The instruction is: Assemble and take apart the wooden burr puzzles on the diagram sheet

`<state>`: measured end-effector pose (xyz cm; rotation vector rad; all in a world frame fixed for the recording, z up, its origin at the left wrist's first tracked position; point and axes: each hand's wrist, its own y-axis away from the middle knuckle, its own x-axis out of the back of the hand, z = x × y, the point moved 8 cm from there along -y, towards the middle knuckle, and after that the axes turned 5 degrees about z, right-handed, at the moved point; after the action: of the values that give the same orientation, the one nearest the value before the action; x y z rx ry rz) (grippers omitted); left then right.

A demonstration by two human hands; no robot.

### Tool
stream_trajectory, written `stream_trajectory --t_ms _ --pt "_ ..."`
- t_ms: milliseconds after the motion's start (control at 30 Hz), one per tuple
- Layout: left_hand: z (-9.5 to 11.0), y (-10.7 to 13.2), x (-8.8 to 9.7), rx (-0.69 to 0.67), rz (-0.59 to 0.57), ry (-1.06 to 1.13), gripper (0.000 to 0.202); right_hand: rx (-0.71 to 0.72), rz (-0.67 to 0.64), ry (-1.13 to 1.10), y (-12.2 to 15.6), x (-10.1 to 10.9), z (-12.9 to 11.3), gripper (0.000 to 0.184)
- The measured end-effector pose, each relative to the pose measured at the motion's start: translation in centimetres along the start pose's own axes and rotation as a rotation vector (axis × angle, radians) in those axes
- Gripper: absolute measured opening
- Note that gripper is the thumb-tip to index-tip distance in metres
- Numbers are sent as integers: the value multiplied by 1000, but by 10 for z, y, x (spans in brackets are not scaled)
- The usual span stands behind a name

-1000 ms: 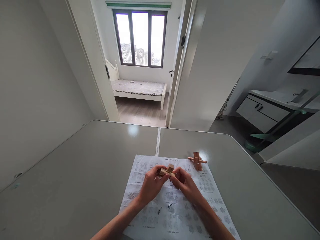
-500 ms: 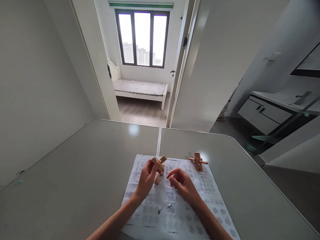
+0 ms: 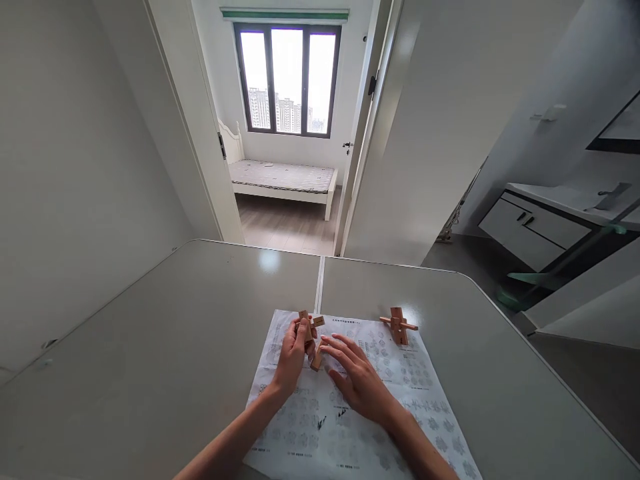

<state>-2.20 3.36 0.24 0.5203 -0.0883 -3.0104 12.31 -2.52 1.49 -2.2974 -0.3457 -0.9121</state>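
Observation:
My left hand (image 3: pixel 291 357) is closed around a few joined wooden puzzle pieces (image 3: pixel 305 328), with one piece sticking out to the right. Just below them a loose wooden puzzle piece (image 3: pixel 317 361) lies tilted on the printed instruction sheet (image 3: pixel 300 437). Over the sheet, my right hand (image 3: pixel 359 381) has its fingers stretched out and apart, their tips beside the loose piece; whether they touch it I cannot tell. An assembled wooden puzzle (image 3: pixel 398 328), crossed by a thin stick, sits at the sheet's upper right corner.
The sheet lies on a grey table (image 3: pixel 150 373) with a seam (image 3: pixel 319 283) down its middle. Beyond the far edge, a doorway leads to a room with a bed (image 3: pixel 285 177) and window. A sink cabinet (image 3: pixel 535 223) stands to the right.
My left hand has turned the joined pieces and shifted slightly left and down. My right hand has moved left toward the loose piece, its fingers straightening from a curl.

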Motion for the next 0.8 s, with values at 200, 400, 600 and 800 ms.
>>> stream_trajectory --t_ms 200,400,600,800 --pt "-5 -2 -1 -6 -10 -23 54 -13 5 43 0 -3 -3 54" --pt "-4 -1 -4 -28 -27 -50 49 -83 92 -11 0 -2 11 17" --pt "1 3 -7 -42 -46 -95 51 -340 214 -331 1 5 36 26" --pt "-1 3 -3 -18 -6 -129 61 -539 249 -543 5 9 52 42"
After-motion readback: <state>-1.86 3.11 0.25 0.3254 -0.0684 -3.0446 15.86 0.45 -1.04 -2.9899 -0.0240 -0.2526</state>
